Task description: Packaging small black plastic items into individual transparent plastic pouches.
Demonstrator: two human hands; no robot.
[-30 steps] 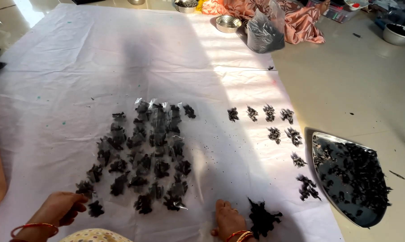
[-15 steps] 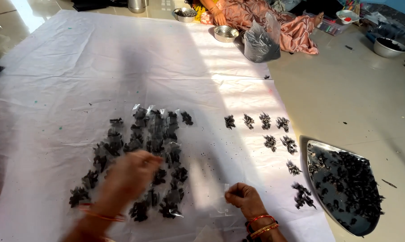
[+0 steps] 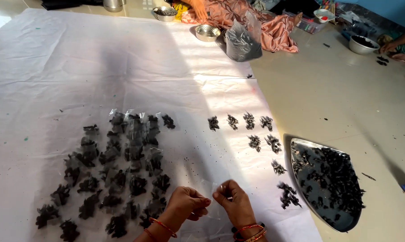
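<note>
My left hand (image 3: 184, 206) and my right hand (image 3: 231, 202) meet at the bottom centre, both pinching one small clear plastic pouch (image 3: 212, 197) between their fingertips. To their left lie several small clear pouches filled with dark flakes (image 3: 117, 172), spread in rows on a white sheet (image 3: 99, 67). To the right lie small loose heaps of dark flakes (image 3: 256, 134). A steel tray (image 3: 330, 183) heaped with dark flakes rests on the floor at right.
A clear bag of dark material (image 3: 243, 42) and steel bowls (image 3: 207, 32) stand at the sheet's far edge beside pink cloth (image 3: 260, 22). Another person's hand (image 3: 390, 46) is near a bowl (image 3: 363, 44) at far right.
My left hand has drawn back from over the filled pouches to the bottom centre. Both hands have come together on the clear pouch. The view has tilted up slightly.
</note>
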